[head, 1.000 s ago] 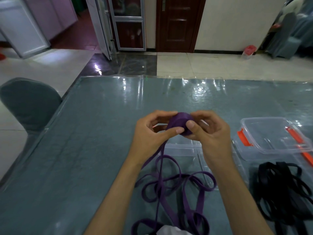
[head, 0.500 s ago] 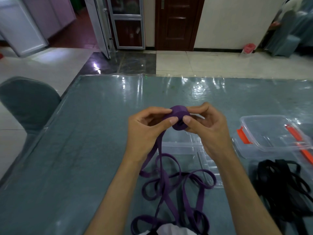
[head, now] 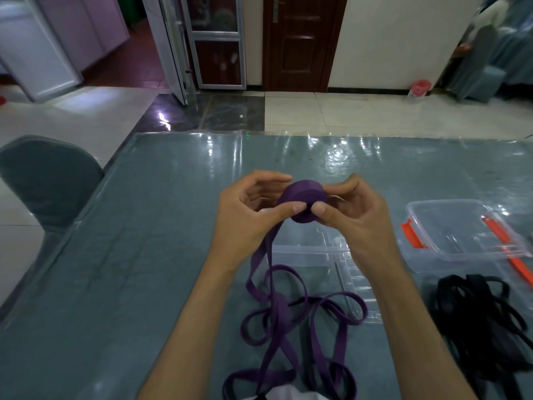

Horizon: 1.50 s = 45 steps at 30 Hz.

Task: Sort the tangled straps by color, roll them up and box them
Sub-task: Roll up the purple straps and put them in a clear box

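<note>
Hands: the left hand (head: pixel 245 215) and right hand (head: pixel 354 217) pinch a purple roll (head: pixel 302 200) between thumbs and curled fingers, raised above the table (head: pixel 129 255).
Purple strap: its loose length (head: pixel 277 307) hangs from the roll and loops on the tabletop near the person.
Box: a clear box (head: pixel 305 249) sits open under the hands; its orange-clipped lid (head: pixel 461 229) lies to the right.
Black straps: a tangled heap (head: pixel 484 319) lies at the near right, just beside the lid.
Open room: bare tabletop spreads left and toward the far edge.
Edges: a grey chair (head: pixel 49 180) stands at the left edge.
</note>
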Available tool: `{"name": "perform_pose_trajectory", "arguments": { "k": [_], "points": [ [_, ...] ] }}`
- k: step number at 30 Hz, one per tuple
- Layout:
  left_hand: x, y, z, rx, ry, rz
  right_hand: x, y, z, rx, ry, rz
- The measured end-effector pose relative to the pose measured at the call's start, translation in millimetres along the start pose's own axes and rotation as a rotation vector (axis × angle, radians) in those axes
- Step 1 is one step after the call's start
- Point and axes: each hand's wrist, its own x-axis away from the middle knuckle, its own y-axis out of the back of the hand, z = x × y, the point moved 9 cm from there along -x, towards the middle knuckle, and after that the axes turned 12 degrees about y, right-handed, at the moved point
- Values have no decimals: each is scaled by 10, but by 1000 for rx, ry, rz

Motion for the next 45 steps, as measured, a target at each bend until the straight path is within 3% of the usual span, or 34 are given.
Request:
{"name": "perform_pose_trajectory", "arguments": {
  "k": [7, 17, 23, 30, 36, 40, 45],
  "points": [
    [-53, -30, -3, -27, 99, 52, -145, -44, 278, 66, 197, -1],
    [-220, 87, -449, -149, 33, 31, -347, -150, 472, 66, 274, -65],
    [-265, 154, -812, -160, -44, 24, -534, -318, 803, 76, 368, -42],
    [-240, 174, -1408, 40, -200, -17, -767, -637, 1201, -173, 371, -34],
    [-147, 252, -1825, 14, -377, -154, -881, -662, 1515, -57, 398, -4],
    [-125, 116, -1834, 12, -369, -54, -859, -606, 1673, -37, 492, -86],
    [-13, 152, -1773, -25, -419, -113, -767, -617, 1473, -108, 307, 13]
  ]
}}
